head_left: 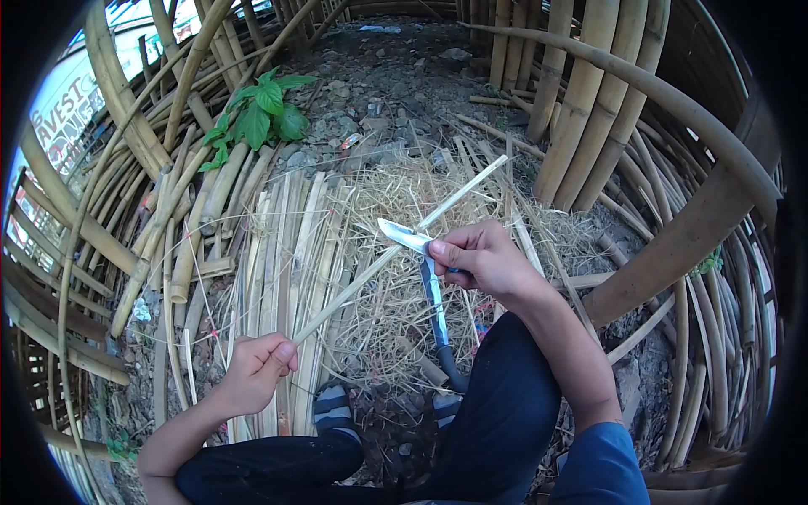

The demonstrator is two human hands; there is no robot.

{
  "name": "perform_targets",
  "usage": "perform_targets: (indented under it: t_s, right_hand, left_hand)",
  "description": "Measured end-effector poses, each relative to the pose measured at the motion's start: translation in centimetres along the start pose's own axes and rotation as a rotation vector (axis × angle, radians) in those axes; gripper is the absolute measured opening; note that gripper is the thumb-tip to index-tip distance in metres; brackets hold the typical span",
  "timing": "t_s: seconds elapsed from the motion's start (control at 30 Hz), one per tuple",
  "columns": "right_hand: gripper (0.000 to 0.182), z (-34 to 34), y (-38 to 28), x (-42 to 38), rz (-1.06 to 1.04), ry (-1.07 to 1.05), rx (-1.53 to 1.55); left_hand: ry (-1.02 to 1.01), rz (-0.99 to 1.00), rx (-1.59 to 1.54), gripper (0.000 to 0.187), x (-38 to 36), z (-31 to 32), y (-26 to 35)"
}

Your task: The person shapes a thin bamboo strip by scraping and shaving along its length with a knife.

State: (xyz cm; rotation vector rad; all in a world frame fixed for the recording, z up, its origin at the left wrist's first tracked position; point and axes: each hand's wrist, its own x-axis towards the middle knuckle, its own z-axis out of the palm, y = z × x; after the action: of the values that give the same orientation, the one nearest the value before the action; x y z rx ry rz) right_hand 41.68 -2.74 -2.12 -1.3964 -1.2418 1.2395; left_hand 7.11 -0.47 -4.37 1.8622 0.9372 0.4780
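Left hand (pixel 255 370) clenched on the near end of the bamboo strip (pixel 396 252); right hand (pixel 480 259) grips the knife (pixel 404 236), blade against the strip mid-length, above the shavings (pixel 404 295); strip judged light, stiff, springy, splintery; hold near the end.

Banner (pixel 71 105) behind bamboo, upper left: partial red letters "AVEST"; rest unreadable.

Left hand (pixel 257 370): grips strip (pixel 396 251) at its lower end;
Right hand (pixel 480 261): holds knife (pixel 404 236), blade against strip;
Ground: shavings (pixel 379 303)
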Motion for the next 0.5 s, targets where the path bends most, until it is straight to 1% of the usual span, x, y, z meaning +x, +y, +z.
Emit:
perform_targets:
  t_s: [0.07,0.13,0.27,0.33,0.4,0.47,0.5]
  right_hand:
    - [0.031,0.0,-0.1,-0.1,-0.002,-0.003,0.003]
    - [0.03,0.3,-0.4,-0.4,-0.032,0.038,-0.013]
    - [0.03,0.1,0.0,-0.3,-0.079,0.068,-0.051]
    - [0.031,-2.3,-0.3,-0.2,-0.063,0.268,0.057]
    - [0.034,-6.1,0.5,-0.3,-0.066,0.423,0.146]
    - [0.035,-8.1,1.3,-0.4,-0.084,0.443,0.138]
    - [0.036,-8.2,1.1,-0.4,-0.106,0.465,0.127]
  left_hand:
    - [0.015,-0.021,0.013,0.032,-0.1,-0.2,0.0]
    - [0.001,-0.06,-0.028,0.032,-0.2,-0.4,-0.1]
    - [0.001,-0.048,-0.026,0.032,-0.6,-0.9,-0.4]
    - [0.034,-0.105,-0.017,0.034,-1.0,-1.8,-1.6]
    - [0.047,-0.119,0.006,0.035,-1.9,-2.4,-3.6]
    - [0.05,-0.153,0.036,0.035,-2.4,-3.1,-5.1]
    - [0.076,-0.209,-0.08,0.036,-2.4,-3.2,-5.7]
